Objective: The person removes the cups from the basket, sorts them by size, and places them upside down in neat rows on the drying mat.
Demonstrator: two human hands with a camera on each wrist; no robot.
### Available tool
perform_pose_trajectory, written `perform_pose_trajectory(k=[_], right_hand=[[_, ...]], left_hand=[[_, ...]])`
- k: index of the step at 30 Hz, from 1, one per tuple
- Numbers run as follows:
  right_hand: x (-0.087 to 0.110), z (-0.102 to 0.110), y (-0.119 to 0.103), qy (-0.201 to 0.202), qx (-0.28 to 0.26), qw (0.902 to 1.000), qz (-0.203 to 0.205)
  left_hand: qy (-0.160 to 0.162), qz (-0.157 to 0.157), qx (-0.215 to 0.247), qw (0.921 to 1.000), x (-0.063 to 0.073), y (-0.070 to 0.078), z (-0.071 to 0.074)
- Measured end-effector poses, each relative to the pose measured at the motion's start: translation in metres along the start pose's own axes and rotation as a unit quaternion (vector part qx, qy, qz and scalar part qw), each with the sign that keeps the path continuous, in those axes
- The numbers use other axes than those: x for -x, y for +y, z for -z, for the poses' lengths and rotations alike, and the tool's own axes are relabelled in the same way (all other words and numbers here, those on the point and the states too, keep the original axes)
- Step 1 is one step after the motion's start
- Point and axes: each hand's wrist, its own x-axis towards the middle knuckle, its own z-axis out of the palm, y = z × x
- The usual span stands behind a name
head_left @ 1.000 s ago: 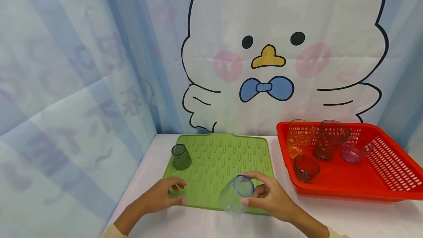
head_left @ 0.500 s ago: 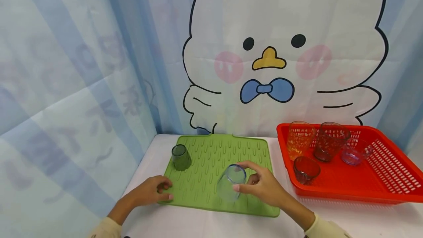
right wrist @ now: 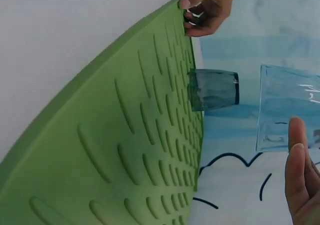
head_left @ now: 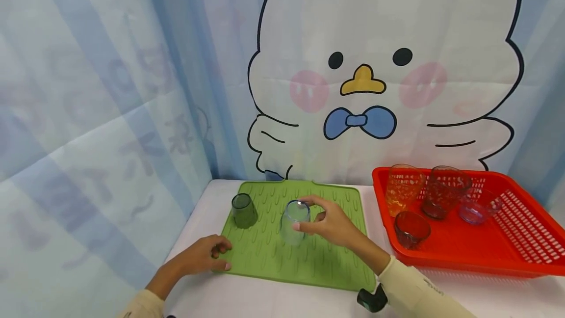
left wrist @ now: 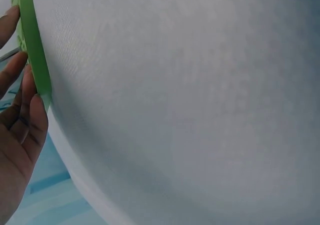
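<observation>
My right hand (head_left: pixel 328 220) pinches a clear drinking glass (head_left: pixel 289 229) with a bluish ring at its top, thumb on the near side and fingers on the far side. In the right wrist view, the clear glass (right wrist: pixel 282 107) hangs above the green drying mat (right wrist: pixel 130 120) with a gap beneath it. A dark grey drinking glass (head_left: pixel 244 212) stands on the mat's left part. My left hand (head_left: pixel 200 254) holds the mat's front left corner between thumb and fingers, as the left hand (left wrist: pixel 20 130) in the left wrist view also shows.
To the right, a red plastic basket (head_left: pixel 463 264) holds an orange glass (head_left: pixel 403 193), a dark tumbler (head_left: pixel 443 193), a small dark cup (head_left: pixel 411 229) and a purple-tinted cup (head_left: pixel 478 207). A printed curtain (head_left: pixel 362 156) closes off the back and left of the white table.
My right hand has carried the clear glass away from the mat's front edge, back and left over the mat. My left hand has moved left onto the mat's corner and stayed there.
</observation>
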Motion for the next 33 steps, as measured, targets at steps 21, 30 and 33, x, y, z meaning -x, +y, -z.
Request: perform_pose_trajectory(k=[21, 30, 33], right_hand=[[-0.071, -0.016, 0.028, 0.014, 0.015, 0.9981, -0.058], [-0.085, -0.027, 0.032, 0.011, 0.027, 0.9980, -0.057], [-0.087, -0.029, 0.034, 0.008, 0.030, 0.9977, -0.060]], left_hand=[[0.005, 0.005, -0.011, 0.9999, 0.000, 0.000, -0.001], [0.007, 0.011, -0.014, 0.9998, 0.002, 0.003, -0.001], [0.009, 0.011, -0.015, 0.9998, 0.002, 0.004, -0.001]])
